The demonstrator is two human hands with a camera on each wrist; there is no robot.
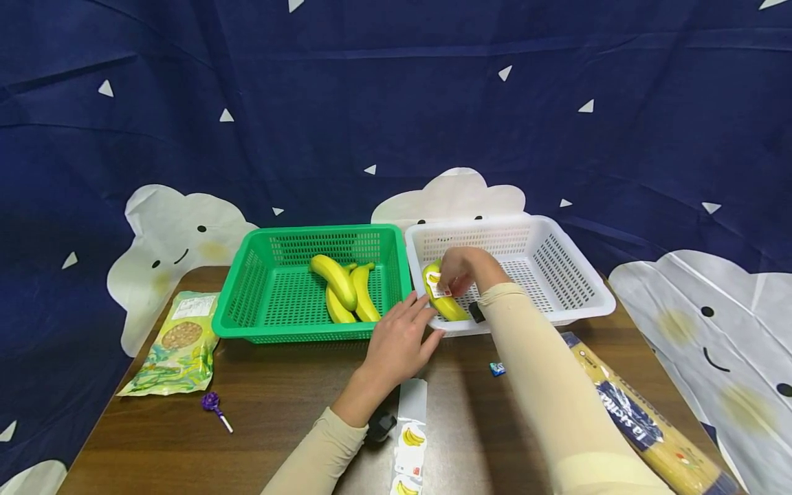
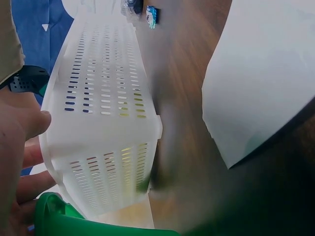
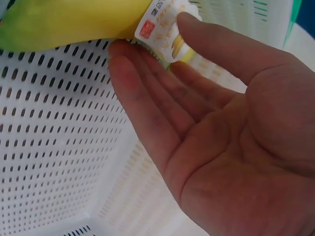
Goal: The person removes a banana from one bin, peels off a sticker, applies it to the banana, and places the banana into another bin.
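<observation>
Bananas (image 1: 344,289) lay in the green basket (image 1: 254,289). Beside it, the left hand (image 1: 399,340) rested with straight fingers against the white basket (image 1: 557,261) rim. Inside, the right hand (image 1: 460,269) pressed a label (image 3: 165,27) onto a banana (image 1: 447,306) with thumb and relaxed fingers.

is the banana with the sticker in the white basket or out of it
In. The banana lies inside the white basket by its near-left wall, with the right hand pressing the sticker onto it.
</observation>
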